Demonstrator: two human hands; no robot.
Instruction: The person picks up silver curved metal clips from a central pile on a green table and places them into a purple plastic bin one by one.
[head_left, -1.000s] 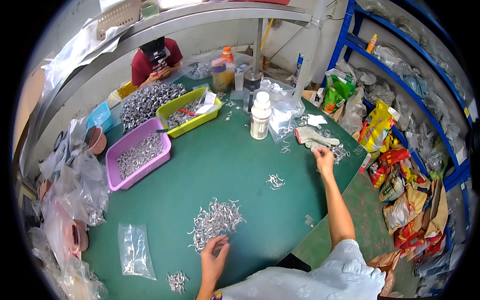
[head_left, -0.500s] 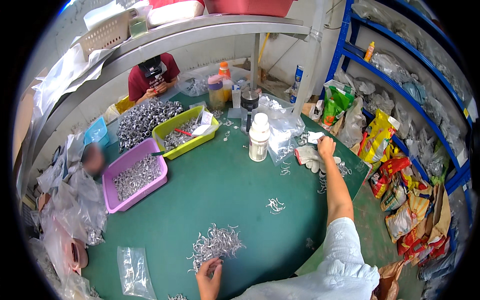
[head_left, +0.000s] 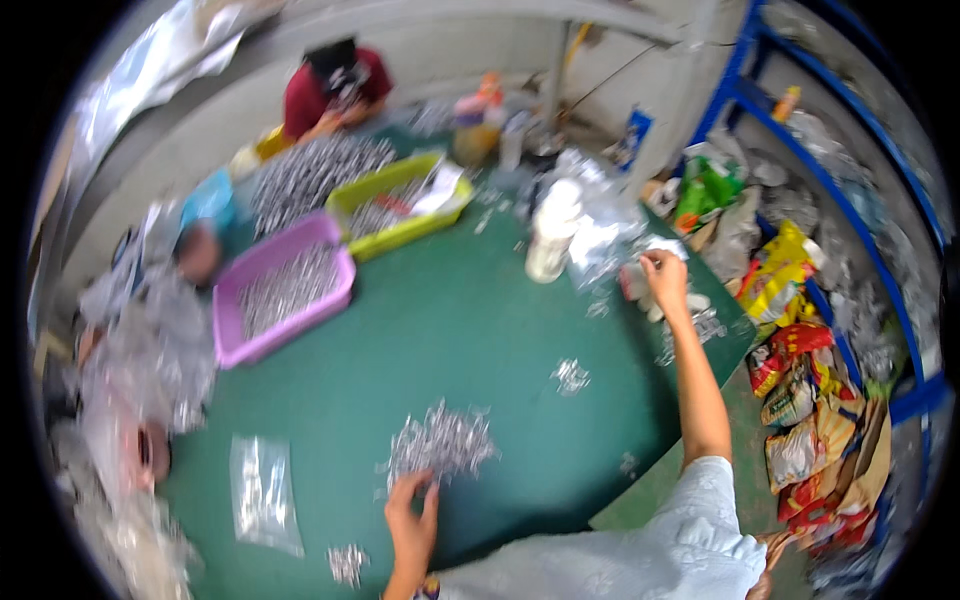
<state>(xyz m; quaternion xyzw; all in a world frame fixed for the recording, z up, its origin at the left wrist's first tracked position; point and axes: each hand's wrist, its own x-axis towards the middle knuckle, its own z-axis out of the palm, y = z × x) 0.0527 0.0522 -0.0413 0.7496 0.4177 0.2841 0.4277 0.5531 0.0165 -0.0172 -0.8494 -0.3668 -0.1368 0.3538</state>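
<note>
My left hand (head_left: 410, 515) is at the near edge of a heap of small silvery curved metal pieces (head_left: 445, 440). Its fingers are curled toward the thumb; blur hides whatever is between them. Stretched out to the far right, my right hand (head_left: 664, 282) has its fingers pinched together. It is over pale work gloves (head_left: 693, 303) and beside a whitish crumpled item (head_left: 668, 246). I cannot make out what its fingertips hold. More metal pieces (head_left: 706, 326) lie close to the gloves. A smaller cluster of pieces (head_left: 570, 376) sits between my hands.
Purple (head_left: 235, 348) and green (head_left: 400, 240) trays hold metal parts, with a dark heap of rings (head_left: 315, 180) behind. A white bottle (head_left: 551, 235) stands near plastic bags (head_left: 600, 225). A clear bag (head_left: 265, 495) lies left. Across the table sits another person (head_left: 335, 90). Blue shelving (head_left: 835, 170) rises right.
The whole view has shifted and blurred, and more of the table's near edge shows. My right hand stays by the gloves and whitish item; my left hand remains at the heap's near edge.
</note>
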